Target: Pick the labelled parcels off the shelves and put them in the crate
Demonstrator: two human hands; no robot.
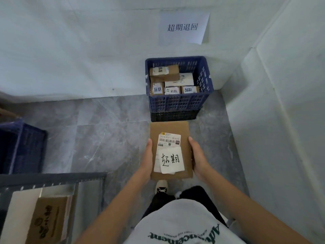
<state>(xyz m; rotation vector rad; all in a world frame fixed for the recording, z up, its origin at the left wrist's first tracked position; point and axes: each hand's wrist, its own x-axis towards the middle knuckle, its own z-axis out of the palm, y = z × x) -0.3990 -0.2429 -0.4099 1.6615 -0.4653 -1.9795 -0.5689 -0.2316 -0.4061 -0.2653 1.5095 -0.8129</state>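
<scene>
I hold a flat brown cardboard parcel point(169, 128) in front of me, above the floor. It carries a barcode label and a white handwritten note. My left hand point(147, 160) grips its left edge and my right hand point(197, 158) grips its right edge. Just beyond the parcel stands a blue slatted crate point(177, 101), stacked on a darker crate point(174, 116), in the corner by the wall. Inside it lie several labelled parcels point(173, 80), brown and white, with similar handwritten notes.
A paper sign point(183, 28) hangs on the white wall above the crate. Another blue crate point(21, 147) sits on the floor at the left. A grey metal shelf point(52, 177) at lower left holds a brown box point(46, 220). A white wall closes the right side.
</scene>
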